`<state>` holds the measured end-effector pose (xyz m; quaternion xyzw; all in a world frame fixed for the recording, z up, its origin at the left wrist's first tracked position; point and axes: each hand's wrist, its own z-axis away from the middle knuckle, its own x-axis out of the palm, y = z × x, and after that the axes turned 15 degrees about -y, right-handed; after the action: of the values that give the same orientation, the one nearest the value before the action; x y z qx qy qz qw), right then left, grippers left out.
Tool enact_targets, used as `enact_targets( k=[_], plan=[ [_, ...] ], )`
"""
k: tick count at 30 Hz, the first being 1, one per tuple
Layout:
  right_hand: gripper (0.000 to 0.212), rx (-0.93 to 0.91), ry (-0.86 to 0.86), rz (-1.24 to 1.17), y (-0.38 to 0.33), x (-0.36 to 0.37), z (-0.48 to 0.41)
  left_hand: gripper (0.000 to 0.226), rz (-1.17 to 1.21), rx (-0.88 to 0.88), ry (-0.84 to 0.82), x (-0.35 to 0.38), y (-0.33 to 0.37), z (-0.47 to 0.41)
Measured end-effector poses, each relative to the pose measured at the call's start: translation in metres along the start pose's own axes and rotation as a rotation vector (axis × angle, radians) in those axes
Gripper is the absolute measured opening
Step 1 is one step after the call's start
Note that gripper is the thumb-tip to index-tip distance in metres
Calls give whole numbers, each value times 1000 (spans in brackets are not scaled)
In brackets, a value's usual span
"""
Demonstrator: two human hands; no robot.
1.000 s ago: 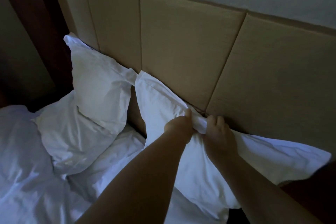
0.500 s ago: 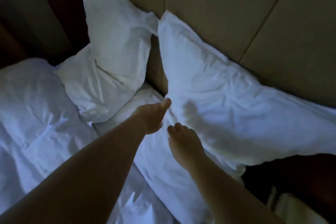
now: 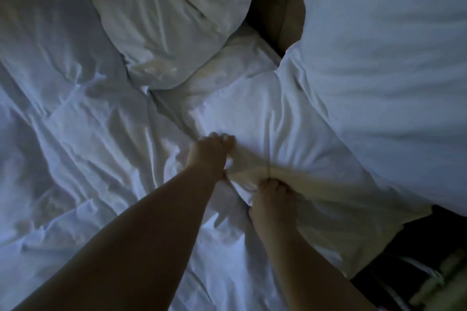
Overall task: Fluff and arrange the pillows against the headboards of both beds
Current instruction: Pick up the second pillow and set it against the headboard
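Hands point(image 3: 211, 154) point(image 3: 271, 201) pinching crumpled white pillow point(image 3: 265, 118) edge, seemingly cotton

The near pillow point(image 3: 265, 118) is plain white, with a creamy yellowish tint along the bunched edge at its near side. The far-left pillow point(image 3: 166, 20) is white too, tinged cream near its lower folds. The large right pillow point(image 3: 386, 58) reads as white with a bluish-grey cast in the dim light. The rumpled duvet point(image 3: 63, 121) on the left is plain white with a cool blue cast. None carries a pattern. The headboard point(image 3: 280, 0) strip between the pillows is tan-brown.
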<state>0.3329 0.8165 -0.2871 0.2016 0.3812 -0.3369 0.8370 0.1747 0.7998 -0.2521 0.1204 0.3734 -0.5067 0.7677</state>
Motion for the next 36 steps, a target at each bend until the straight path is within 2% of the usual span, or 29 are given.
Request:
enact_targets(
  k=[4,6,10,13,18,22,24,25,28,31,33,36],
  plan=[
    [3,-66,13,16,-2,1,-8,26,-139,-16,106,-2,10,-21],
    [17,-115,-16,32,-2,0,-9,32,-191,16,60,7,10,-30],
    [16,-135,-66,-12,-2,-13,-6,39,-275,59,10,9,-1,-32],
    [28,-193,-58,27,1,-15,4,35,-220,58,-68,8,0,-15],
    [30,-244,-65,68,-4,-6,32,33,-150,42,-144,29,-9,21],
    [31,-177,-58,126,-10,0,50,32,-99,9,-113,42,-13,47],
    [23,-138,-29,128,-13,-10,58,34,-89,6,-114,39,-13,54],
    [18,-121,-34,123,-13,-17,61,35,-87,5,-109,34,-14,58],
    [37,-136,23,8,-5,-35,61,33,-73,45,-60,7,-15,75],
    [25,-178,-62,68,5,-109,93,30,-55,116,-14,-39,-13,94],
    [21,-174,65,112,19,-146,95,30,-35,143,23,-82,-10,106],
    [8,-134,282,-3,47,-220,100,30,10,198,156,-157,-2,122]
  ],
)
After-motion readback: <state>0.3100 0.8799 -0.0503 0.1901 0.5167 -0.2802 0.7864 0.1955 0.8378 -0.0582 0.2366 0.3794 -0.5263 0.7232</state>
